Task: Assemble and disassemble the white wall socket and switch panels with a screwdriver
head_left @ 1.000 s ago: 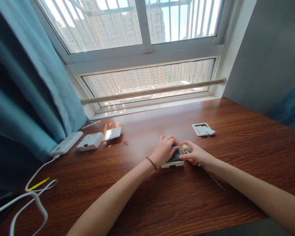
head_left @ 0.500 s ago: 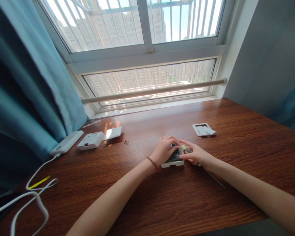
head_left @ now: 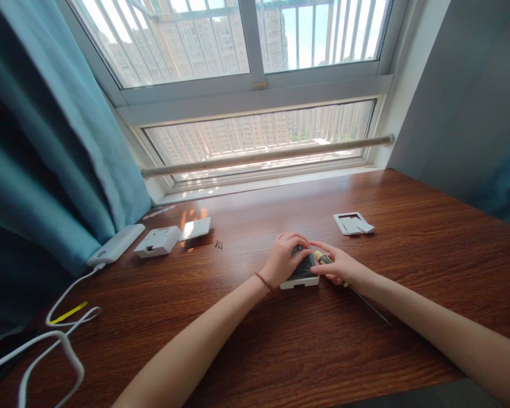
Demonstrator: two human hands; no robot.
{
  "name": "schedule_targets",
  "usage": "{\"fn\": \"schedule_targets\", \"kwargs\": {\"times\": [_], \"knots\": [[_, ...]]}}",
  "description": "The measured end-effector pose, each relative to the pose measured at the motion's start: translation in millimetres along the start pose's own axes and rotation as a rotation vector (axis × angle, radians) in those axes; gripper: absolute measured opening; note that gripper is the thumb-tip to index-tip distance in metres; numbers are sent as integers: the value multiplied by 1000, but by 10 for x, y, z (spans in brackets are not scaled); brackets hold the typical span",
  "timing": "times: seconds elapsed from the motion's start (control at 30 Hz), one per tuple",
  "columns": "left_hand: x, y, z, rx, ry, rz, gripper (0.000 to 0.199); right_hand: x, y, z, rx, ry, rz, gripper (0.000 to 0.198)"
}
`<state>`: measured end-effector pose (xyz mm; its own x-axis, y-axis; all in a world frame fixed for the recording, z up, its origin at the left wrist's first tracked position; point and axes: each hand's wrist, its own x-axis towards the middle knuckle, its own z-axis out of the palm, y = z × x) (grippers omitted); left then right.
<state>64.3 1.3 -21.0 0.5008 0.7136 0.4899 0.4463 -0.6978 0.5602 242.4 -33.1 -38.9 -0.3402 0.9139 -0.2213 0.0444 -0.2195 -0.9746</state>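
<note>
A small white box with a dark inner part (head_left: 301, 281) lies on the wooden table in front of me. My left hand (head_left: 284, 258) is curled over its left and upper side, with fingers bent onto the dark part. At the box's right edge, the fingertips of my right hand (head_left: 339, 264) press against it. That same hand has a screwdriver (head_left: 322, 257) tucked in its palm; the cream and grey handle shows between the fingers, and the long thin shaft points back towards the lower right. Much of the box's top is hidden under my fingers.
Several small screws (head_left: 219, 245) lie left of my hands. Farther left are a white plate (head_left: 196, 228), a white box (head_left: 157, 242) and a white power strip or adapter (head_left: 117, 245) with its cable (head_left: 68, 276). A white frame (head_left: 344, 225) with a loose piece lies at the right.
Both hands stay on the box with almost no movement. The whole view has shifted very slightly.
</note>
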Motion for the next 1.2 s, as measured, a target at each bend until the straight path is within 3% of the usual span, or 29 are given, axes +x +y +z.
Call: {"fn": "schedule_targets", "kwargs": {"times": [0.37, 0.5, 0.6, 0.67, 0.73, 0.9, 1.03, 1.2], "knots": [[-22, -5, 14, 58, -72, -27, 11, 22, 20, -9, -20, -8, 11, 86], [-7, 20, 8, 1, -28, -53, 12, 33, 43, -16, -16, -21, -1, 84], [75, -23, -169, -106, 32, -123, 13, 38, 52, -17, 2, -20, 23, 86], [143, -136, -424, -136, 2, -160, 17, 31, 46, -14, 14, -15, 40, 88], [182, -331, -756, -75, -108, -235, 20, 21, 35, -10, 17, -11, 45, 87], [26, -985, -1445, 163, -97, -477, 29, 25, 38, -15, 14, -20, 37, 85], [-176, -1343, -1561, 262, -150, -610, 28, 35, 56, -21, 12, -25, 39, 86], [-253, -1511, -1511, 334, -220, -679, 24, 21, 27, -8, 6, -21, 38, 86]]}}
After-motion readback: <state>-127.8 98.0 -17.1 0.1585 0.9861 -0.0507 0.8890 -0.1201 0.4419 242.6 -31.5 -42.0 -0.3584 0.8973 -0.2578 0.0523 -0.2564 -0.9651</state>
